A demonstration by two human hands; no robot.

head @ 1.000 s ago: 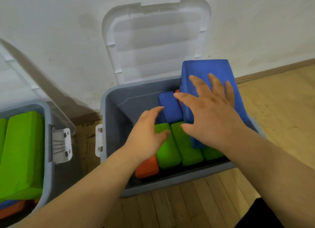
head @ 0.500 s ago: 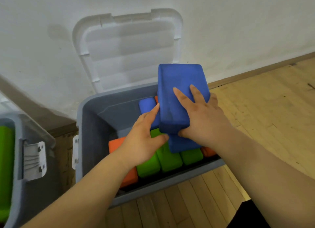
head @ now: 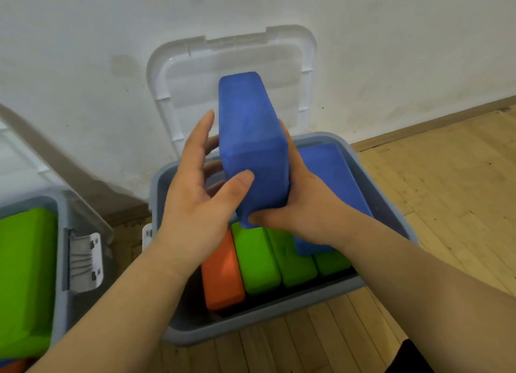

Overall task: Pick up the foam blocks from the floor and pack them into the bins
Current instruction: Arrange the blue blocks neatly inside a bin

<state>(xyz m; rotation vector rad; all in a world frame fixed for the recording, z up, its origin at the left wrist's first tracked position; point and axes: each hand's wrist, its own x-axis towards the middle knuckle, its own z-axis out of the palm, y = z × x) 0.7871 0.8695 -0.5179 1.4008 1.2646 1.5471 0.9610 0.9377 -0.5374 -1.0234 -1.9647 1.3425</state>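
A blue foam block is held upright above the open grey bin. My right hand grips its lower right side from behind and beneath. My left hand holds its left side, thumb on the front face, fingers spread along the far side. Inside the bin lie an orange block, green blocks side by side, and another blue block leaning along the right wall.
The bin's white lid stands open against the white wall. A second grey bin at the left holds a large green block. Wooden floor spreads to the right and front.
The blue block has been lifted out of the bin and turned upright. My left hand moved from the blocks below onto its left side. The view shifted right.
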